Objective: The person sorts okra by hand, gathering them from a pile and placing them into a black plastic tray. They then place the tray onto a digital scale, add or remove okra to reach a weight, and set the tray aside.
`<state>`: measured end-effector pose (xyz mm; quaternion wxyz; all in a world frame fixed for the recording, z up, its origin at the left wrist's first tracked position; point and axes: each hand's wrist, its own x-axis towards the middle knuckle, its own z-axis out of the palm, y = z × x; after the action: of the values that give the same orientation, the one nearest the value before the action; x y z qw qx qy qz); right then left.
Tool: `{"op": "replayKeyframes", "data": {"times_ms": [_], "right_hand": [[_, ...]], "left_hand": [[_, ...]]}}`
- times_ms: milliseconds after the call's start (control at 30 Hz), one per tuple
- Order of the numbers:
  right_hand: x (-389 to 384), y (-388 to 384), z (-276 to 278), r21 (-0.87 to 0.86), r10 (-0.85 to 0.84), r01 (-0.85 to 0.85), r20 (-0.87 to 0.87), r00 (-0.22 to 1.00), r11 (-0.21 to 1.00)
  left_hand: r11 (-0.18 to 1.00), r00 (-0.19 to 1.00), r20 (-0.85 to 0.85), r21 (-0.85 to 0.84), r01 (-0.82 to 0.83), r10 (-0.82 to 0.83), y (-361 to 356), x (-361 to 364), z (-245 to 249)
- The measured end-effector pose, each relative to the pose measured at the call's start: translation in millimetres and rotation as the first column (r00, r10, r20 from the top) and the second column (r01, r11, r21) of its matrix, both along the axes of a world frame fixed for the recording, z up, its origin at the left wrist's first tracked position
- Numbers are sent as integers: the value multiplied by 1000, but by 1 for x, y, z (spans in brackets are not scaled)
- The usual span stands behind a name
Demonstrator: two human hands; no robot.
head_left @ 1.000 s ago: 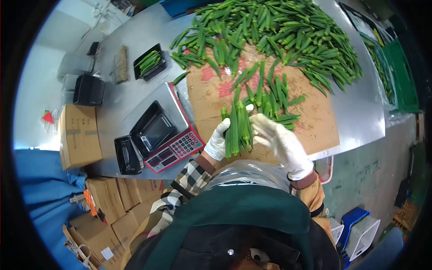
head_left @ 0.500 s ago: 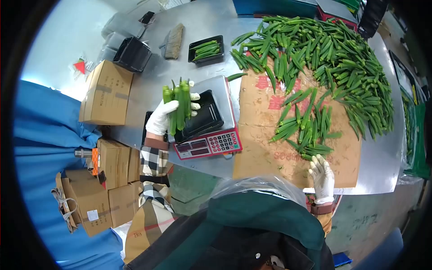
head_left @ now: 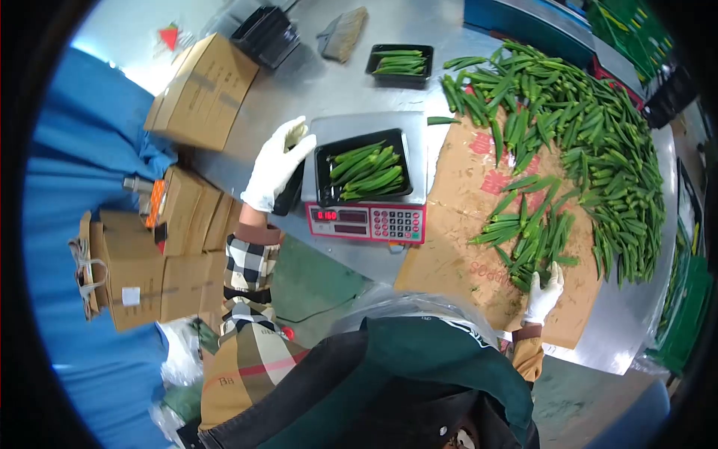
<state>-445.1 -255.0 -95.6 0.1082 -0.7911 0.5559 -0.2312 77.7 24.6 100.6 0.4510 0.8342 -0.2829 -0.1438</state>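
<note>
My left hand point(head_left: 278, 163), in a white glove, is open beside the scale, fingers apart and holding nothing. Just right of it, a black tray point(head_left: 322, 173) holding several green okra pods point(head_left: 368, 172) rests on the metal plate of the red-trimmed weighing scale point(head_left: 422, 223). The lit display point(head_left: 336, 215) reads 0.160. My right hand point(head_left: 544, 295), gloved too, is open at the near edge of a small okra heap point(head_left: 527, 228) on the flattened cardboard point(head_left: 441, 258). Its fingertips are right at the closest pods.
A large okra pile point(head_left: 606, 165) spreads over the table's right side. Another okra tray point(head_left: 400, 81) and a brush point(head_left: 342, 34) lie at the back. Stacked black trays point(head_left: 265, 36) stand near a cardboard box point(head_left: 203, 93) at left. More boxes point(head_left: 134, 277) sit lower left.
The okra bunch has left my left hand and now lies in the tray on the scale; that hand has opened beside it. The display has lit up. My right hand stays by the small heap.
</note>
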Motion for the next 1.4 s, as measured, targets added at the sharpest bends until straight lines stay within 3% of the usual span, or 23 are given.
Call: {"op": "replayKeyframes", "data": {"times_ms": [100, 200, 300, 400, 500, 567, 600, 633, 667, 700, 733, 800, 867, 933, 1000, 1067, 1100, 1233, 1333, 1400], "right_hand": [[-5, 0, -24, -7, 61, -63, -152, 986, 998], [-9, -8, -21, 133, 68, -52, -115, 991, 990], [-12, -15, -13, 148, 98, -87, -68, 993, 985], [-18, -17, -9, 115, 122, -117, -38, 992, 987], [-16, -19, -3, 100, 93, -92, 4, 996, 991], [4, -15, 20, 41, 63, -64, 4, 998, 997], [15, -12, 34, 64, 62, -66, 61, 996, 996], [28, -11, 48, 85, 58, -68, 116, 992, 994], [41, -11, 62, 103, 53, -72, 171, 984, 992], [52, -11, 73, 362, -104, 5, 254, 962, 932], [62, -10, 76, 327, -17, -191, 540, 842, 925], [96, -2, 109, 397, -26, -422, 753, 658, 815], [147, 22, 159, 464, -113, -519, 813, 571, 718], [186, 32, 165, 453, -122, -646, 864, 489, 615], [221, 39, 165, 475, -57, -759, 861, 505, 446], [245, 52, 141, 428, -12, -817, 888, 459, 387], [246, 53, 129, 482, 33, -770, 839, 543, 418], [210, 49, 94, 522, -67, -727, 830, 554, 447], [159, 42, 45, 615, -33, -592, 707, 706, 522], [123, 46, 19, 685, -94, -506, 637, 765, 525]], "left_hand": [[992, 993, -43, -51, -113, 111, 26, 1, -12], [980, 980, -66, -49, -191, 188, 45, -4, -23], [963, 960, -114, -61, -262, 254, 56, -11, -33], [959, 958, -92, -62, -277, 271, 60, -14, -44], [964, 919, -291, 54, -261, 265, 56, -19, -49], [975, 940, -261, 97, -201, 220, 45, -30, -61], [983, 961, -219, 103, -152, 172, 43, -30, -77], [983, 911, -384, 155, -94, 148, 34, -40, -64], [985, 922, -371, 162, -57, 114, 27, -47, -63], [991, 901, -415, 103, -91, 125, 27, -48, -83], [991, 878, -461, 48, -123, 132, 26, -49, -103], [989, 867, -477, 71, -129, 148, 9, -66, -87], [990, 855, -499, 61, -128, 142, 0, -75, -82], [992, 842, -526, 24, -126, 120, -4, -80, -84], [994, 845, -528, 0, -106, 90, -7, -82, -87], [995, 845, -532, -35, -92, 59, -5, -80, -94], [995, 842, -538, -52, -89, 47, -4, -79, -96], [991, 750, -655, -14, -133, 91, -10, -87, -66], [999, 879, -477, -36, -15, -4, -1, -73, -95], [1000, 861, -509, 17, -2, 11, -6, -54, -89]]}}
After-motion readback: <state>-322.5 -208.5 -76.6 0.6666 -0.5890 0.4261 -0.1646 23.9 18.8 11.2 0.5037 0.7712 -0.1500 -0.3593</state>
